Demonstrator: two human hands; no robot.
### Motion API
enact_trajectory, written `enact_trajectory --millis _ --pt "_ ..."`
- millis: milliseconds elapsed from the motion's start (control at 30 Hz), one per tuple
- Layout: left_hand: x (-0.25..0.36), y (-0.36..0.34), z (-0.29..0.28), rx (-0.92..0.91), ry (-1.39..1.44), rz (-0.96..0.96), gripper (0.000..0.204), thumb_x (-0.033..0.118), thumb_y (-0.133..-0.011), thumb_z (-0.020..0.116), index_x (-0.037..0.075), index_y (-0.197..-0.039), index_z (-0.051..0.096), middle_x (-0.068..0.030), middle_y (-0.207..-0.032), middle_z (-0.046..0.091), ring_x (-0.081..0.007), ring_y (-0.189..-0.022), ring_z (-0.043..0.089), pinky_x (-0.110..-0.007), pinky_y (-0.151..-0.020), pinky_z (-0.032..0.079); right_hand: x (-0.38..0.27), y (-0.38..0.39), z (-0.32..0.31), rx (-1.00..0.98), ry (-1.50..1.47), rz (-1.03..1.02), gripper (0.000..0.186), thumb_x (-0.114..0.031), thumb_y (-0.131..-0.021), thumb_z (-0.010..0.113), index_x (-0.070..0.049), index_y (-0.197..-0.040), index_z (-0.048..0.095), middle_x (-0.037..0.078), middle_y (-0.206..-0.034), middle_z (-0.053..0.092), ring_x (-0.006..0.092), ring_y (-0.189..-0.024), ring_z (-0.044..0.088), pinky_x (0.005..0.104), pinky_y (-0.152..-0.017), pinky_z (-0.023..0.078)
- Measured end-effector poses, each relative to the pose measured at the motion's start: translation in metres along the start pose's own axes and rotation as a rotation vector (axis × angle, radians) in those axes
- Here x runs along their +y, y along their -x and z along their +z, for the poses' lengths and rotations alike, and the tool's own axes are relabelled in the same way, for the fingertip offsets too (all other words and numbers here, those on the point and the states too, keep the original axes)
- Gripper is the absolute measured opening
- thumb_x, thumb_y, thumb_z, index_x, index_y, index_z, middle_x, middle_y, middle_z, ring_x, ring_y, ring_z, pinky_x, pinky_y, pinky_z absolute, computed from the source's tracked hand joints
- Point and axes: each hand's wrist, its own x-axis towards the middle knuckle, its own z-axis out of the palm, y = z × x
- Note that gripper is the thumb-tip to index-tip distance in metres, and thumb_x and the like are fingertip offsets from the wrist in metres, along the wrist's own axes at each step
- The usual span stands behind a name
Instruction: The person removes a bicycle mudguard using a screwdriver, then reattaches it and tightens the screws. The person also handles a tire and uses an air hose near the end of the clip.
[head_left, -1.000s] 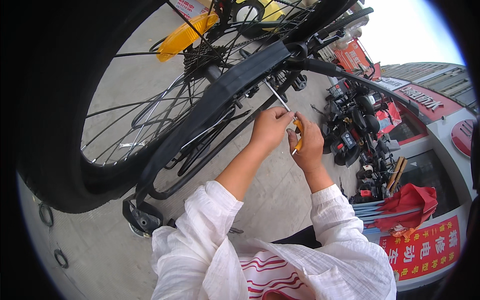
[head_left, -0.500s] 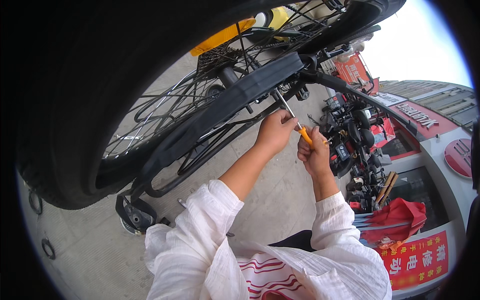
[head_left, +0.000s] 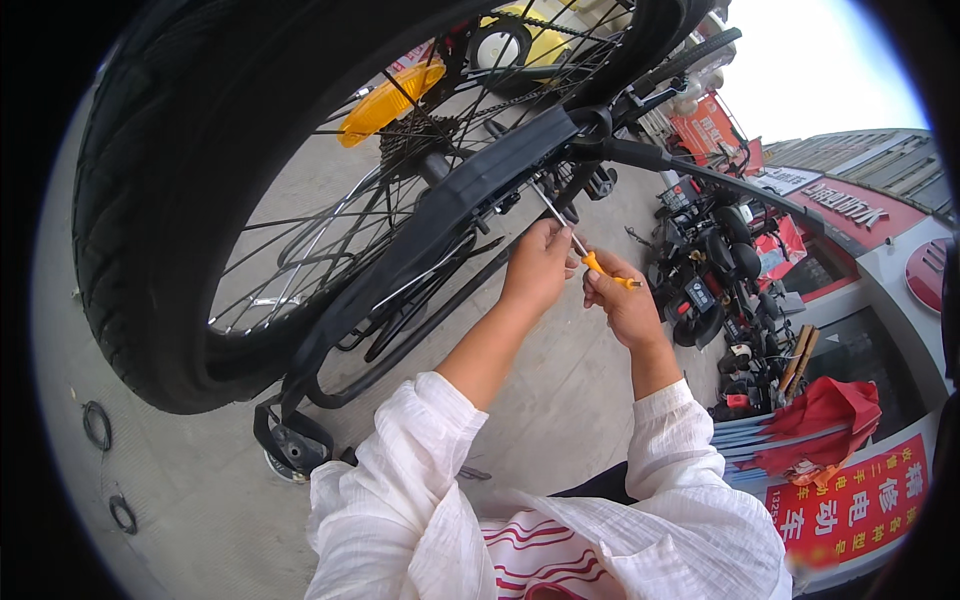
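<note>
A screwdriver [head_left: 597, 263] with a yellow-orange handle slants across the middle of the view. Its metal shaft runs up to the underside of a black bicycle frame tube [head_left: 500, 165], where the tip is hidden. My left hand [head_left: 540, 268] pinches the shaft partway down. Around the handle, the thumb and fingers of my right hand [head_left: 625, 305] are closed, with the handle's end showing past them. The large black tyre [head_left: 150, 250] of the bicycle wheel fills the upper left, and an orange reflector [head_left: 392, 103] sits among its spokes.
A black strap-like loop hangs by a round dark part [head_left: 298, 448] below the frame. Black rings [head_left: 97, 425] lie on the paved ground at left. Parked scooters [head_left: 715, 255], a folded red umbrella [head_left: 825, 425] and a red sign [head_left: 850, 505] line the right side.
My view has shifted, so more of the tyre and reflector shows. My right hand's fingers have loosened and re-set on the handle, exposing more of it. The left hand stays on the shaft.
</note>
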Motion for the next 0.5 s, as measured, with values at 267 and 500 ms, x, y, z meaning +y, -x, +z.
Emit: enact_trajectory --millis 267,500 --pt "-0.005 0.007 0.003 0.119 0.026 -0.046 0.026 0.021 -0.105 0.039 0.003 -0.112 0.057 -0.0046 -0.094 0.068 -0.0053 -0.074 0.054 -0.022 -0.067 0.049 0.016 0.027 0.004 0.081 0.379 -0.125 0.032 -0.011 -0.095 0.059 -0.005 -0.127 0.059 0.008 -0.097 0.067 0.0173 -0.084 0.062 0.0307 -0.076 0.050" --pt "-0.026 0.009 0.006 0.383 0.180 0.038 0.027 0.023 -0.103 0.037 0.002 -0.099 0.054 -0.0066 -0.080 0.065 -0.0091 -0.057 0.050 -0.026 -0.055 0.043 0.014 0.034 0.037 0.165 0.629 -0.346 0.032 -0.008 -0.091 0.061 -0.007 -0.123 0.060 0.018 -0.111 0.067 0.0364 -0.098 0.064 0.0399 -0.084 0.052"
